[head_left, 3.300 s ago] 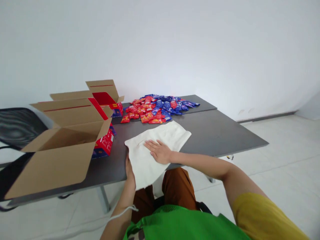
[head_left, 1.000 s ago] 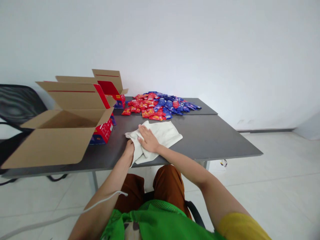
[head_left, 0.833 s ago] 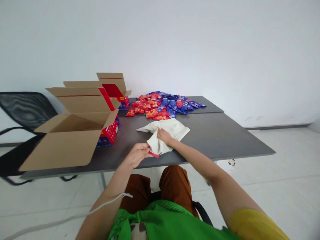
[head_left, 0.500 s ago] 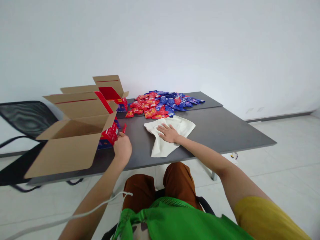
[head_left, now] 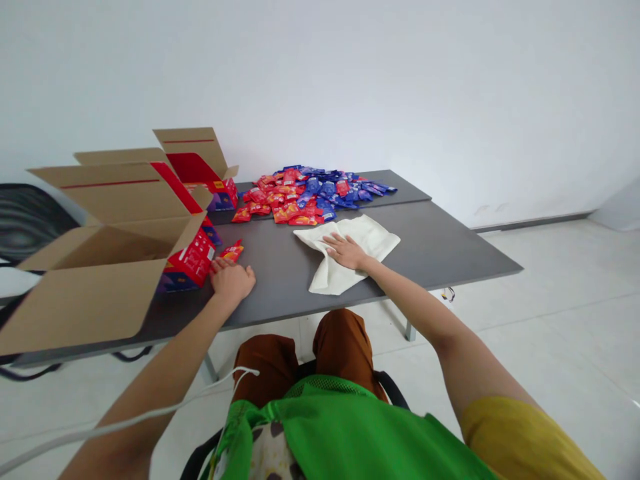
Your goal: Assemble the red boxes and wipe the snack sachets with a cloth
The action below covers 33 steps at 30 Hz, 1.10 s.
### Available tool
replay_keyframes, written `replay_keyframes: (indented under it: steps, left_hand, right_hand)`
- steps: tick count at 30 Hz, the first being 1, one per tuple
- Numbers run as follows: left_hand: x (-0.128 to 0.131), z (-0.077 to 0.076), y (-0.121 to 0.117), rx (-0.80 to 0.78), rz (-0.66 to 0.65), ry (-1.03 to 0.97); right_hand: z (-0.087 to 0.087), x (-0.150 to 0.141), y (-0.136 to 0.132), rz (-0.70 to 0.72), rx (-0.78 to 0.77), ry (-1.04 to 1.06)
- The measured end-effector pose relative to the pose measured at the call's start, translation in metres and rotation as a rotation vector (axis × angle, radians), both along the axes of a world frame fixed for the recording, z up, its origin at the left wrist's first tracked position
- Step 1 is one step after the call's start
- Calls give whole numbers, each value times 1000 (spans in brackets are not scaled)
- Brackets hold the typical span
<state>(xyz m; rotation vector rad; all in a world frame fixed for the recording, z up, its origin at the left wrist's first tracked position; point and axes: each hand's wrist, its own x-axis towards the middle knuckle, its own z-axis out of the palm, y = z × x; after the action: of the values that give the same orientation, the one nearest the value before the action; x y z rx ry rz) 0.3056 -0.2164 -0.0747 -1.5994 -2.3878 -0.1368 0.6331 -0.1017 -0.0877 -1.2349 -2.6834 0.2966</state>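
Wall [head_left: 330,80]: plain and white, running behind everything; pale tiled floor [head_left: 560,293] below and to the right.
Table [head_left: 440,247]: dark grey, with a seam across it toward the back.
Heap [head_left: 313,195]: small packets at the back of the table, mostly red on the left side, mostly blue on the right.
Front box [head_left: 193,259]: at the table's left, red and blue outside, brown flaps spread wide open.
Rear box [head_left: 225,195]: near the wall, left of the heap, its lid raised.
Single packet [head_left: 233,251]: red and orange, apart from the heap, on the table just right of the front box.
Left hand [head_left: 231,279]: low at the table, fingers touching the near end of the single packet, thumb out to the right; whether they pinch it, I cannot tell.
Cloth [head_left: 373,233]: white, creased, spread on the table in front of the heap.
Right hand [head_left: 347,253]: open and flat on the cloth, palm down, fingers pointing left, gripping nothing.
Person: green vest [head_left: 350,433], yellow sleeve [head_left: 525,433], brown trousers [head_left: 345,343].
Cable [head_left: 145,416]: white, crossing above the left forearm.
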Motion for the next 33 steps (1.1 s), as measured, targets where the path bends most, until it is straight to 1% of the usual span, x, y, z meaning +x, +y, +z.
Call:
replay_keyframes:
  steps: [1, 2, 4, 6, 8, 10, 11, 13, 14, 16, 18, 19, 21, 22, 24, 26, 27, 30, 31, 33]
  left_hand:
    - [-4, -2, 1, 83, -58, 7]
    - [-10, -4, 4, 152, -143, 15]
    - [-29, -8, 14, 216, -322, 20]
    - [-51, -13, 29, 156, -444, -23]
    - [-70, -17, 46, 21, -478, -100]
    - [-80, -18, 60, -122, -458, -162]
    - [-80, -16, 66, -190, -435, -183]
    - [-71, -10, 74, -292, -366, -208]
    - [-63, -7, 77, -315, -316, -208]
    - [-43, -4, 77, -254, -166, -173]
    - [-26, -3, 75, -80, 34, -121]
    - [-20, -4, 73, -37, 81, -112]
    - [-15, -3, 69, -8, 97, -76]
    - [-15, -1, 69, -6, 60, -43]
    - [-15, 7, 69, 33, -59, 24]
    - [-11, 21, 75, 100, -146, -9]
    - [-6, 28, 80, 133, -140, -72]
    - [11, 45, 105, 262, -35, -273]
    - [16, 47, 116, 279, -10, -333]
    - [23, 48, 138, 231, 23, -477]
  right_hand:
    - [0, 7, 3, -28, -5, -4]
    - [0, 13, 5, -53, -7, -9]
    - [-2, 23, 8, -90, -1, -18]
    - [-3, 30, 8, -106, 13, -24]
    - [-4, 34, 6, -111, 26, -23]
    - [-4, 36, 4, -115, 30, -19]
    - [-4, 36, 3, -118, 30, -17]
    - [-3, 35, 3, -124, 34, -13]
    - [-2, 35, 3, -129, 37, -10]
    - [-1, 34, 4, -147, 41, -5]
    - [0, 34, 5, -177, 42, -2]
    - [0, 34, 6, -191, 42, -1]
    - [1, 35, 7, -209, 40, -3]
    - [1, 35, 7, -213, 39, -5]
    - [1, 36, 8, -211, 40, -5]
    - [2, 36, 7, -202, 41, -6]
    - [2, 36, 7, -194, 39, -11]
    - [5, 35, 3, -190, 35, -27]
    - [6, 35, 1, -192, 39, -26]
    - [7, 36, -3, -191, 52, -14]
